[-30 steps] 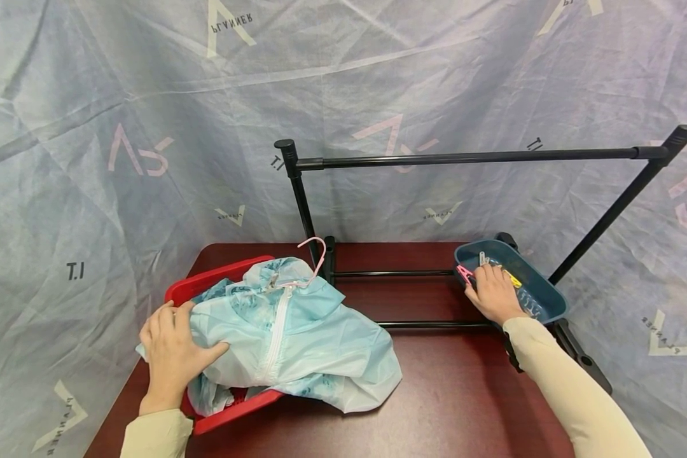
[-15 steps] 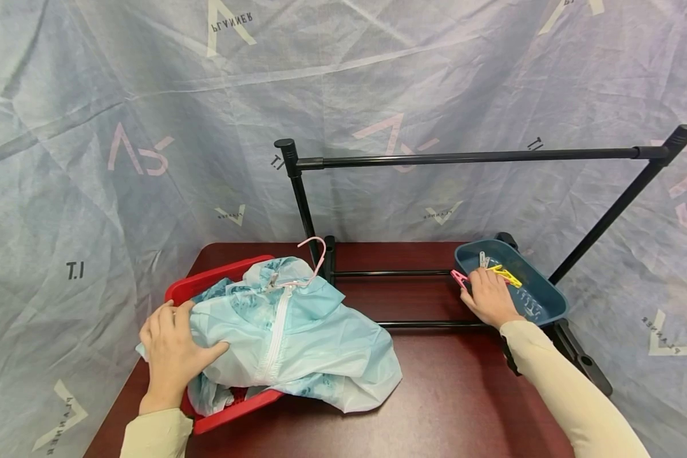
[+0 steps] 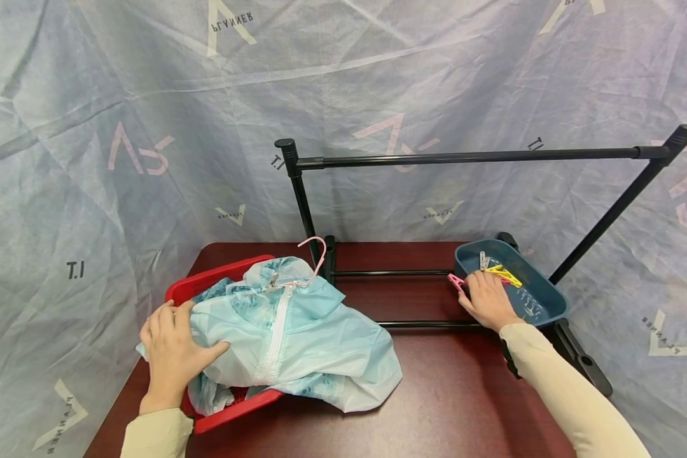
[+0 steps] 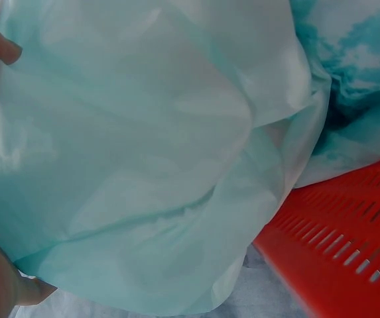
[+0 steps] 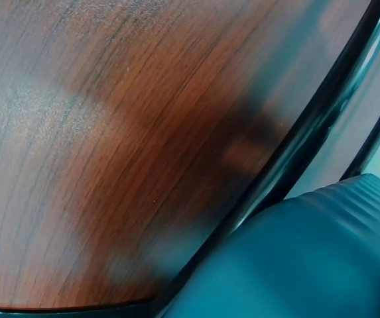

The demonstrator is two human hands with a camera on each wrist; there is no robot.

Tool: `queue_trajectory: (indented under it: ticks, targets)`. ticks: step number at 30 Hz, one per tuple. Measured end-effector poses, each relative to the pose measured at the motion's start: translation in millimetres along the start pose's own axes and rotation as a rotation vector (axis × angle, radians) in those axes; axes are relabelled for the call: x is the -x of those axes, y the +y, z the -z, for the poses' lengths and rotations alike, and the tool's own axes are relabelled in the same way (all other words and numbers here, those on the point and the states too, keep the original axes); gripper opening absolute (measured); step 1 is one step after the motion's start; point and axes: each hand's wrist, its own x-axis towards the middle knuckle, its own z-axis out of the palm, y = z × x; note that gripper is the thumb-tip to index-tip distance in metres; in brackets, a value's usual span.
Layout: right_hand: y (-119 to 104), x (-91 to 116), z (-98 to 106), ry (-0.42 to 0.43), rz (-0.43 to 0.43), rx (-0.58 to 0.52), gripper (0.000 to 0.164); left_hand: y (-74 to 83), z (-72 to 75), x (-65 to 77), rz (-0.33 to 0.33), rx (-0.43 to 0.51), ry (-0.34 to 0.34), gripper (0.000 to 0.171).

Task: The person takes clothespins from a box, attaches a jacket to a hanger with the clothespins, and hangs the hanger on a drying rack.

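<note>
A light blue jacket with a white zip lies on a pink hanger across the red basket. My left hand rests on the jacket's left side, thumb spread away from the fingers. In the left wrist view a fingertip and the thumb touch the pale cloth. At the right, my right hand pinches a pink clothespin at the near left rim of the dark blue bin. Yellow clothespins and a white one lie in the bin.
A black rack stands behind, its top bar running above the table. Two low bars, including the front bar, cross near the tabletop. The bin sits by the rack's right foot. A grey printed sheet hangs behind.
My right hand has moved slightly left within about a second, bringing the pink clothespin out past the bin's left rim and uncovering more yellow clothespins. The left hand and jacket stay put.
</note>
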Motion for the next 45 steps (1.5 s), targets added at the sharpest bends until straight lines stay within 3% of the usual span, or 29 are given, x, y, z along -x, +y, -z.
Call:
queue_trajectory:
  ticks: [45]
  targets:
    - [-39, 0, -11, 0.045, 0.220, -0.047, 0.023, 0.2, -0.1, 0.2, -0.002, -0.002, 0.005, 0.101]
